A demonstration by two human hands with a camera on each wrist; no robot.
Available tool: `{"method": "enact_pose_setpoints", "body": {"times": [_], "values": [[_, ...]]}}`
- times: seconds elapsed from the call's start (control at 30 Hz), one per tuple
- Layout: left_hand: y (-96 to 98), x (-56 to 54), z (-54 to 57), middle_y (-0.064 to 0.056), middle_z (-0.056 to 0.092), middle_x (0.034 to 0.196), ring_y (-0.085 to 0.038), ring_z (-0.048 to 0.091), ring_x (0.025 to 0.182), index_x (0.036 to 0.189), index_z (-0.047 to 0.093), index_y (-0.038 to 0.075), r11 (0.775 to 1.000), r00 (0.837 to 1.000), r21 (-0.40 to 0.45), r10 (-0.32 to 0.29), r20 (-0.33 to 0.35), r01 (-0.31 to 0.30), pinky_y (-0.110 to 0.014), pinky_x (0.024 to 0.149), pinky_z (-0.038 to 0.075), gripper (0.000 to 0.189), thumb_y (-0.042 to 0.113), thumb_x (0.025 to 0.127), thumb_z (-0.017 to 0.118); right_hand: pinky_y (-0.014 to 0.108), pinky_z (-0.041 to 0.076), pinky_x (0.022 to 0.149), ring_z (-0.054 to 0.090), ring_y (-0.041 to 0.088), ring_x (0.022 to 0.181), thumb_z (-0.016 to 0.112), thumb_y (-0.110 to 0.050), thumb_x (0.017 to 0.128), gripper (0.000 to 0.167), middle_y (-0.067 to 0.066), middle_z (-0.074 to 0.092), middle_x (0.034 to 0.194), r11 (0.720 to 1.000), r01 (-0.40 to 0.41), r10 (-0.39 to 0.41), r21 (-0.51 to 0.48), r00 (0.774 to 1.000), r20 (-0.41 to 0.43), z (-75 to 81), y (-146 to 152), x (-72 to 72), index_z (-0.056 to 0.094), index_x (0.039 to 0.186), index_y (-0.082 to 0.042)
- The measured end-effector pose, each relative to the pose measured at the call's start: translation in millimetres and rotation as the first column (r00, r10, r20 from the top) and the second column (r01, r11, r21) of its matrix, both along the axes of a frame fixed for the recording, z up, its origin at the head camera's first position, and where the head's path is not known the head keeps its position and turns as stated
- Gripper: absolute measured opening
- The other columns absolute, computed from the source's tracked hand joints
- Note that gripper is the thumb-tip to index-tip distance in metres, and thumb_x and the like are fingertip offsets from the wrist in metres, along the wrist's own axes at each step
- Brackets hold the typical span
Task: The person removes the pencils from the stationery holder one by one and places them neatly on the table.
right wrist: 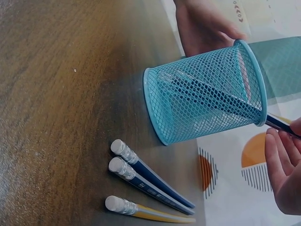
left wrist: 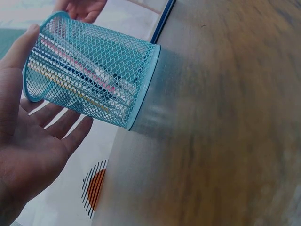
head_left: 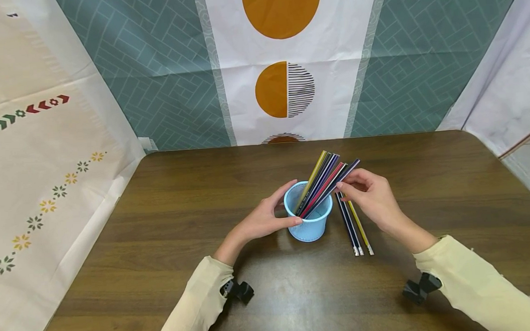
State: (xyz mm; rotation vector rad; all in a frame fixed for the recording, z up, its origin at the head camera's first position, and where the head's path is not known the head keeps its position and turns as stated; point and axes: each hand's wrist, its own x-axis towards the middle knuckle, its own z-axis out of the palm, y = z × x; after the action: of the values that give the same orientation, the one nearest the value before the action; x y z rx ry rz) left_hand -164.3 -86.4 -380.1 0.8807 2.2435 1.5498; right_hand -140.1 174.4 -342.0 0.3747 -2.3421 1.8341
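Observation:
A light blue mesh pencil cup point(head_left: 308, 229) stands upright on the table. My left hand point(head_left: 263, 218) holds it from the left, thumb at the near rim and fingers round the far side. Several pencils point(head_left: 323, 176), yellow, black, purple and red, lean to the right inside the cup. At the cup's right my right hand point(head_left: 376, 199) pinches a dark pencil point(head_left: 348, 168) whose lower end is inside the cup. In the right wrist view, two dark blue pencils point(right wrist: 155, 186) and a yellow pencil point(right wrist: 150, 213) lie on the table, white erasers toward me.
The brown wooden table point(head_left: 160, 231) runs up to a patterned cloth point(head_left: 170, 80) at the back. Cream cloth point(head_left: 44, 167) hangs on the left and pale cloth point(head_left: 507, 73) on the right. Small black devices point(head_left: 237, 291) are strapped to both wrists.

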Motion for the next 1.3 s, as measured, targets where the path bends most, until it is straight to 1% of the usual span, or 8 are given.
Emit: {"method": "enact_pose_setpoints", "body": {"times": [0.2, 0.3, 0.43, 0.53, 0.9, 0.97, 1.17, 1.3], "values": [[-0.5, 0.2, 0.2, -0.008, 0.043, 0.144, -0.021, 0.051, 0.123, 0.154, 0.025, 0.018, 1.000, 1.000, 0.002, -0.002, -0.004, 0.002, -0.033, 0.100, 0.043, 0.085, 0.025, 0.085, 0.075, 0.029, 0.057, 0.068, 0.068, 0.008, 0.077, 0.062, 0.001, 0.092, 0.018, 0.006, 0.068, 0.089, 0.999, -0.016, 0.015, -0.050, 1.000, -0.015, 0.8, 1, 1.3, 0.058, 0.103, 0.015], [-0.5, 0.2, 0.6, -0.008, 0.043, 0.144, -0.021, 0.051, 0.123, 0.154, 0.025, 0.018, 1.000, 1.000, 0.006, -0.005, -0.004, 0.005, -0.033, 0.100, 0.043, 0.085, 0.025, 0.085, 0.075, 0.032, 0.057, 0.069, 0.068, 0.009, 0.077, 0.059, 0.003, 0.093, 0.017, 0.004, 0.067, 0.089, 0.998, -0.014, 0.013, -0.058, 1.000, -0.020, 1.6, 2, 1.7, 0.057, 0.103, 0.016], [-0.2, 0.6, 0.7, -0.008, 0.044, 0.144, -0.021, 0.051, 0.122, 0.154, 0.025, 0.018, 1.000, 1.000, 0.008, -0.007, 0.001, 0.007, -0.033, 0.100, 0.043, 0.085, 0.027, 0.085, 0.075, 0.033, 0.057, 0.069, 0.068, 0.011, 0.073, 0.059, 0.002, 0.094, 0.017, 0.001, 0.066, 0.088, 0.998, 0.005, -0.007, -0.059, 0.999, -0.035, 2.0, 3, 2.6, 0.058, 0.103, 0.016], [-0.2, 0.4, 0.3, -0.009, 0.044, 0.143, -0.021, 0.051, 0.122, 0.154, 0.025, 0.017, 1.000, 1.000, 0.013, -0.010, 0.001, 0.010, -0.033, 0.100, 0.043, 0.085, 0.027, 0.086, 0.075, 0.031, 0.057, 0.068, 0.068, 0.012, 0.071, 0.058, 0.001, 0.095, 0.016, 0.000, 0.065, 0.088, 0.998, 0.018, -0.021, -0.060, 0.998, -0.051, 3.5, 4, 3.1, 0.059, 0.103, 0.015], [-0.8, -0.5, -0.6, -0.011, 0.044, 0.143, -0.022, 0.052, 0.122, 0.154, 0.025, 0.016, 1.000, 1.000, 0.023, -0.009, 0.002, 0.009, -0.033, 0.100, 0.043, 0.085, 0.025, 0.086, 0.075, 0.026, 0.056, 0.067, 0.068, 0.011, 0.067, 0.056, 0.001, 0.096, 0.016, -0.006, 0.066, 0.087, 0.999, 0.021, -0.025, -0.031, 0.990, -0.140, 12.0, 4, 4.1, 0.062, 0.103, 0.014], [-0.8, -0.3, -0.1, -0.011, 0.045, 0.142, -0.022, 0.052, 0.122, 0.154, 0.025, 0.016, 1.000, 1.000, 0.022, -0.009, 0.003, 0.009, -0.033, 0.100, 0.043, 0.085, 0.025, 0.086, 0.075, 0.025, 0.056, 0.067, 0.068, 0.012, 0.067, 0.056, 0.001, 0.097, 0.016, -0.003, 0.067, 0.088, 1.000, 0.023, -0.025, -0.018, 0.989, -0.147, 12.6, 4, 4.3, 0.062, 0.103, 0.013], [-0.5, -0.1, 1.1, -0.011, 0.044, 0.143, -0.022, 0.051, 0.123, 0.154, 0.024, 0.015, 1.000, 1.000, 0.021, -0.013, -0.001, 0.013, -0.032, 0.100, 0.043, 0.085, 0.026, 0.086, 0.074, 0.018, 0.053, 0.062, 0.066, 0.005, 0.068, 0.058, 0.002, 0.095, 0.012, 0.018, 0.066, 0.089, 0.996, 0.049, -0.033, 0.076, 0.980, -0.195, 13.2, 4, 7.0, 0.063, 0.103, 0.010], [-0.5, 0.0, 0.6, -0.011, 0.044, 0.142, -0.021, 0.051, 0.122, 0.154, 0.024, 0.015, 1.000, 1.000, 0.022, -0.014, 0.003, 0.014, -0.032, 0.100, 0.043, 0.085, 0.024, 0.086, 0.074, 0.016, 0.051, 0.056, 0.063, 0.000, 0.068, 0.060, 0.003, 0.094, 0.011, 0.022, 0.066, 0.086, 0.987, 0.067, -0.030, 0.147, 0.970, -0.242, 13.6, 2, 9.3, 0.064, 0.102, 0.008]]}}
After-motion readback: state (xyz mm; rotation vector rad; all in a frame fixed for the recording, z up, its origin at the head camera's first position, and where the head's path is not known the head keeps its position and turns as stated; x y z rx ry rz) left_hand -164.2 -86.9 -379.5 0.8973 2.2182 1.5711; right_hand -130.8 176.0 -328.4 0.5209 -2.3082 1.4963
